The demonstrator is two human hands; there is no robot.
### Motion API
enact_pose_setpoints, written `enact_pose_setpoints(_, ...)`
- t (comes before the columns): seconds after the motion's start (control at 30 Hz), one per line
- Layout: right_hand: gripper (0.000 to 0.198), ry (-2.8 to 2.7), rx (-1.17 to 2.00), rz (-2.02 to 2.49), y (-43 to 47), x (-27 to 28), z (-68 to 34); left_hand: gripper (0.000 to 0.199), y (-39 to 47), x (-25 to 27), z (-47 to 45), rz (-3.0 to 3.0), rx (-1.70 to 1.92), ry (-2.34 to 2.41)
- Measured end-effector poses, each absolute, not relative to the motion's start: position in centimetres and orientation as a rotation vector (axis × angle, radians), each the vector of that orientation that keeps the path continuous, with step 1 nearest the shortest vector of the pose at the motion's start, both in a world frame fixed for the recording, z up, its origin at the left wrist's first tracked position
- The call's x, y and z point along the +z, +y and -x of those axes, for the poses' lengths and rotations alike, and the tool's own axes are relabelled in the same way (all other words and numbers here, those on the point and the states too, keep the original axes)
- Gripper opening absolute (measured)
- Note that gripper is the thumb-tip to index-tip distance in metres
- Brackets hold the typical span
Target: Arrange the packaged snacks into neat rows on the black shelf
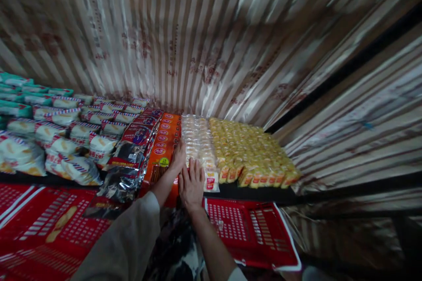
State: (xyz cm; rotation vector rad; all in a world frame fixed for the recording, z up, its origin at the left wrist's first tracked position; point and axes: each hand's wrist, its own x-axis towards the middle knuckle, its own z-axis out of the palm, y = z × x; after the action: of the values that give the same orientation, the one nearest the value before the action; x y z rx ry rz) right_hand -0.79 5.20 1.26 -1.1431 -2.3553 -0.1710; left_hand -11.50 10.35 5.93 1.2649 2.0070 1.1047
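On the shelf (250, 191), beside the orange boxes (164, 149), our left hand (179, 156) and right hand (191, 183) lie flat, fingers spread, pressing the pale packets (198, 145), gripping nothing.

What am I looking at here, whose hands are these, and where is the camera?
There is one picture, taken by a camera worn on a person's head, looking forward and down, so the arms coming in from the bottom are the wearer's own. No machine is involved, just two bare hands.

In front is a dark shelf stocked with rows of packaged snacks. The left hand rests on the row of orange packets. The right hand lies flat, fingers spread, against the front of the row of clear-wrapped pale biscuits. Neither hand is gripping anything.

Further right are yellow packets; to the left, dark foil packets and white bread-like packs. Below the shelf sit red plastic crates. Striped sheeting lines the wall behind.
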Motion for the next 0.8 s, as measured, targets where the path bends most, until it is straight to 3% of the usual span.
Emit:
enact_pose_setpoints(0.3,0.038,-2.320,-0.131,1.182,5.3,1.3,0.9,0.056,12.5,3.9,11.2,-0.953,1.400,1.825)
enact_pose_setpoints(0.8,0.037,-2.266,-0.160,1.202,5.3,1.3,1.1,0.051,13.2,3.8,11.6,-0.863,1.513,1.805)
